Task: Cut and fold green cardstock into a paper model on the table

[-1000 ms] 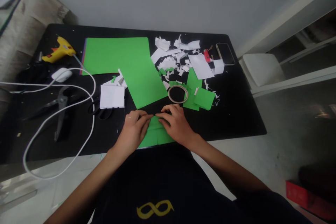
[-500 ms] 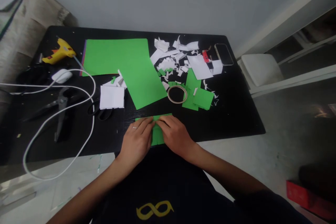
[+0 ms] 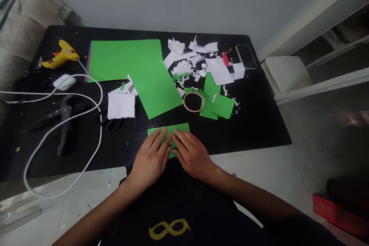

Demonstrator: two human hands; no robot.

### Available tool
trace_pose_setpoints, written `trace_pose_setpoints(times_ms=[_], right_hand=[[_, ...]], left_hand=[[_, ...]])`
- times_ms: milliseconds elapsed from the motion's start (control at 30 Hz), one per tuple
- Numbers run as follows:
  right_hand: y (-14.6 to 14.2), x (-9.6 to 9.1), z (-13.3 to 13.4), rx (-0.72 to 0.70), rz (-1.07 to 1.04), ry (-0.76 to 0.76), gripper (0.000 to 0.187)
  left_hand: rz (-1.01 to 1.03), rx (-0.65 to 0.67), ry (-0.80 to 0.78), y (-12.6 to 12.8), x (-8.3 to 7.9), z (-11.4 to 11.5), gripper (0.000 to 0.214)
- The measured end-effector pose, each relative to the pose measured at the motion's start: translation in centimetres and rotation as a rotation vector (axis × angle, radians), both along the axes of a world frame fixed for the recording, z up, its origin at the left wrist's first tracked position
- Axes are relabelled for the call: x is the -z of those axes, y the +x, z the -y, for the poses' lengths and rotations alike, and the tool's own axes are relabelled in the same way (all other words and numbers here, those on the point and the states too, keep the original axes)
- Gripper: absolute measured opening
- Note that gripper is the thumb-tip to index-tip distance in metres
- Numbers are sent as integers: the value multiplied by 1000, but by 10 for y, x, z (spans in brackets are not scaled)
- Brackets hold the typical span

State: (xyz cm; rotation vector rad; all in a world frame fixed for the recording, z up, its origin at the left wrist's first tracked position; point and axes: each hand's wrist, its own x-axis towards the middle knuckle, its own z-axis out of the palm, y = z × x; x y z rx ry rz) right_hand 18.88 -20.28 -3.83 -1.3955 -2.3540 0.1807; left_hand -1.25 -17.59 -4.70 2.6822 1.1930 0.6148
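A small folded green paper piece (image 3: 173, 128) lies at the near edge of the black table (image 3: 259, 123). My left hand (image 3: 151, 157) lies flat on its left part, fingers stretched out, a ring on one finger. My right hand (image 3: 193, 155) presses flat on its right part, fingers extended toward the left hand. The fingertips of both hands meet over the paper's middle. Most of the piece is hidden under my hands.
Large green sheets (image 3: 129, 61) lie beyond, with a tape roll (image 3: 194, 102), green offcuts (image 3: 219, 105), white paper scraps (image 3: 196, 61) and a white folded piece (image 3: 121, 105). Scissors (image 3: 109, 121), pliers (image 3: 62, 123), a white cable (image 3: 86, 123), a yellow glue gun (image 3: 60, 54) and a phone (image 3: 245, 56) also lie there.
The green piece has been folded shorter and now lies fully on the table. Both hands went from pinching its far edge to pressing flat on it, a little nearer me.
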Motion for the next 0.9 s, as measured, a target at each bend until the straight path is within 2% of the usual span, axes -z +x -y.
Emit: trace_pose_setpoints(times_ms=[167,367,600,900], right_hand=[[1,5,10,-16,14,-71,53],[8,5,22,58,62,-154,64],[16,6,27,98,108,-132,67],[14,5,26,99,54,-117,66]], left_hand=[[-26,21,-7,-1,2,3,45],[-23,15,-36,-3,2,4,47],[-27,4,-59,-2,4,5,46],[-133,68,-67,-9,-1,7,60]])
